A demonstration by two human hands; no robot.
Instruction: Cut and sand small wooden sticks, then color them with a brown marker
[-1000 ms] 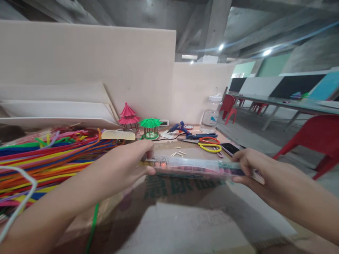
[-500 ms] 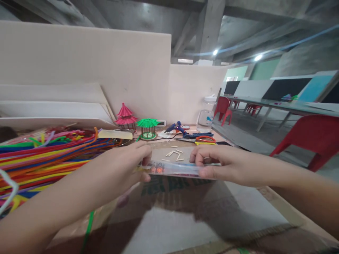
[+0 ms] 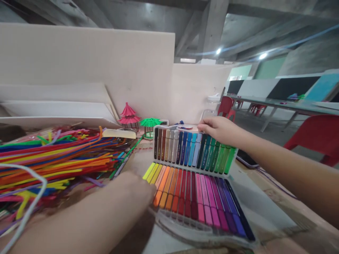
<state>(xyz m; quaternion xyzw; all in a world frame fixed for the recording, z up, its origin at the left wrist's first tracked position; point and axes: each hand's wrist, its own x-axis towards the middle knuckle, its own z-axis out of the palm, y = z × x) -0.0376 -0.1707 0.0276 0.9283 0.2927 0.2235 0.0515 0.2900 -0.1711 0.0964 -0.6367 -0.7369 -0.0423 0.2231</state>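
A clear plastic marker case (image 3: 196,225) lies open in front of me, its lower half flat on the table and its lid (image 3: 192,146) standing up. Both halves hold rows of coloured markers. My right hand (image 3: 221,130) pinches the top edge of the raised lid. My left hand (image 3: 132,194) rests at the near left corner of the case's lower half; its fingers are hidden behind the knuckles.
A big heap of coloured pipe cleaners (image 3: 53,158) fills the left of the table. A pink pavilion model (image 3: 129,116) and a green one (image 3: 150,124) stand by the back board. A phone (image 3: 246,159) lies at right, red chairs (image 3: 315,137) beyond.
The marker case was held shut and edge-on between both hands. Now it is open, lid lifted by my right hand, lower half lying on the table.
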